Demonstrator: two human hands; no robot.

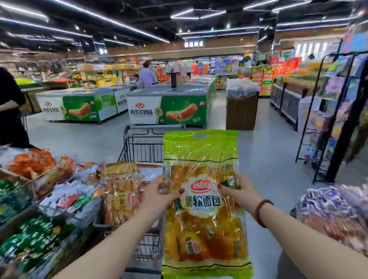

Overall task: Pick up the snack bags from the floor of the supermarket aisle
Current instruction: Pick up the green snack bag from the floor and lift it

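Note:
I hold a large green-and-yellow snack bag [204, 229] of soft bread upright in front of me, above the floor. My left hand [158, 195] grips its left edge with the thumb on the front. My right hand [240, 193] grips its right edge the same way; a bead bracelet is on that wrist. A second, similar bag [121, 191] stands in the shopping cart [142, 146] just left of the held bag.
Display bins with green and orange packets [27, 215] line my left. A bin of purple packets [340, 211] is at the right, a black wire rack [334, 115] beyond it. Freezer chests [169, 103] stand ahead. A person in black [0, 104] stands at far left.

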